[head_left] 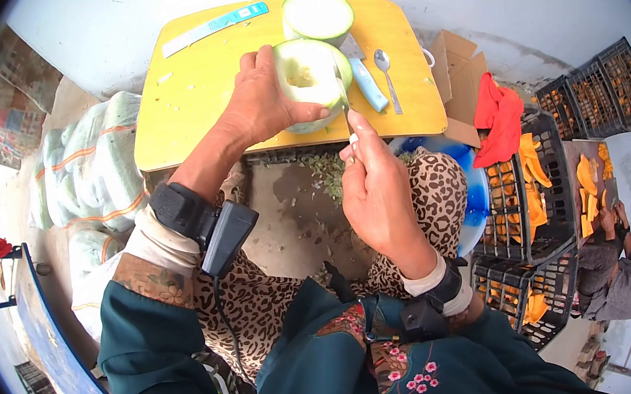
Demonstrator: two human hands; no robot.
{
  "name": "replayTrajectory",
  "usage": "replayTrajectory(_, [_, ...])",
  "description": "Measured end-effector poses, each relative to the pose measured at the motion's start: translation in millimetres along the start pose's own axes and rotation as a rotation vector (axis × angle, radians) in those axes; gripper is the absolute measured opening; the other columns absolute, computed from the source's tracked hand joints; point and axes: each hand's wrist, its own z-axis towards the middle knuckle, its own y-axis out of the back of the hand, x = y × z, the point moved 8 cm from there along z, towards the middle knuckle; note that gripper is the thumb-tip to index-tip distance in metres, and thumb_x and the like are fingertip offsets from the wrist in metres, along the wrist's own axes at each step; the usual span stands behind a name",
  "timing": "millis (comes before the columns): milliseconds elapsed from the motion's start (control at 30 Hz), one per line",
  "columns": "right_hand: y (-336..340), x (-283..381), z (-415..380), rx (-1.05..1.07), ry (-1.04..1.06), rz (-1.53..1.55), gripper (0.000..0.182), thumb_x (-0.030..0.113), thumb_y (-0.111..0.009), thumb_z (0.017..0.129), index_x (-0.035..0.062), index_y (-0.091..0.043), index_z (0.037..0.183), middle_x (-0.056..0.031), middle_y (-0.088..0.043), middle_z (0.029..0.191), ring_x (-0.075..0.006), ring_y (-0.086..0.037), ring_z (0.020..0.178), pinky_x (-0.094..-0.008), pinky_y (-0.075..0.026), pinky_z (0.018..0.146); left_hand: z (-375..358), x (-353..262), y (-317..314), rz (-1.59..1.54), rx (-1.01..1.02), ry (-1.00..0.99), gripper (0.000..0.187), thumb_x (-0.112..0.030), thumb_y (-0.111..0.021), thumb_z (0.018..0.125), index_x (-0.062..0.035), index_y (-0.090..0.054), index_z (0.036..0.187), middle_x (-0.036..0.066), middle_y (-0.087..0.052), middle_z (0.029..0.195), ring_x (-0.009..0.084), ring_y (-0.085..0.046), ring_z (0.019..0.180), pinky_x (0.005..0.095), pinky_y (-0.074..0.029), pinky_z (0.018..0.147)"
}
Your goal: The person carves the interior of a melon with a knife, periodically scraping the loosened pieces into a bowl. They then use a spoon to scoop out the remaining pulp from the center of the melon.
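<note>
A thick round piece of pale green-rimmed melon, perhaps winter melon [292, 70], sits at the front of the yellow table [199, 85], with a hollow in its white flesh. My left hand [264, 101] is closed around its left side, thumb across the near edge. In my right hand [380, 197] is a knife [342, 95], its blade against the melon's right part near the rind. A second cut melon piece [318, 14] stands behind, white face up. To the right lie a light-blue handled tool [370, 84] and a metal spoon [383, 62].
A white and blue strip [216, 28] lies at the table's back left. Green peelings [329, 176] litter the floor. Right are a blue basin [473, 193], a cardboard box [459, 73], a red cloth [498, 119] and black crates [553, 207] of orange pieces. Another person [617, 282] works beyond.
</note>
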Motion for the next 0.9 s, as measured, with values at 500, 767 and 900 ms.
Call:
replayTrajectory(500, [-18.6, -5.6, -0.8, 0.110, -0.066, -0.174, 0.067, -0.003, -0.052, 0.082, -0.0072, -0.026, 0.144, -0.0302, -0.056, 0.097, -0.0455, -0.060, 0.081, -0.0510, -0.049, 0.071, 0.8, -5.8, 1.5, 0.074, 0.043, 0.002, 0.115, -0.046, -0.088, 0.056, 0.0125, -0.030, 0.136, 0.026, -0.041, 0.125, 0.0375, -0.049, 0.120, 0.0398, -0.044, 0.103])
replayTrajectory(767, [-15.3, -3.8, -13.3, 0.109, -0.094, -0.140, 0.064, -0.008, -0.050, 0.082, -0.0091, -0.029, 0.143, -0.0238, -0.058, 0.088, -0.0376, -0.060, 0.076, -0.0441, -0.049, 0.071, -1.4, -7.8, 2.5, 0.087, 0.044, -0.015, 0.123, -0.047, -0.089, 0.055, 0.0133, -0.026, 0.141, 0.027, -0.039, 0.132, 0.0367, -0.047, 0.124, 0.0391, -0.044, 0.104])
replayTrajectory(900, [-13.9, -2.6, -22.0, 0.092, -0.094, -0.108, 0.064, -0.008, -0.050, 0.082, -0.0093, -0.029, 0.142, -0.0241, -0.058, 0.087, -0.0387, -0.060, 0.075, -0.0441, -0.049, 0.071, -3.5, -10.9, 2.5, 0.104, 0.022, -0.026, 0.122, -0.047, -0.089, 0.055, 0.0131, -0.027, 0.141, 0.026, -0.040, 0.132, 0.0365, -0.047, 0.124, 0.0393, -0.044, 0.104])
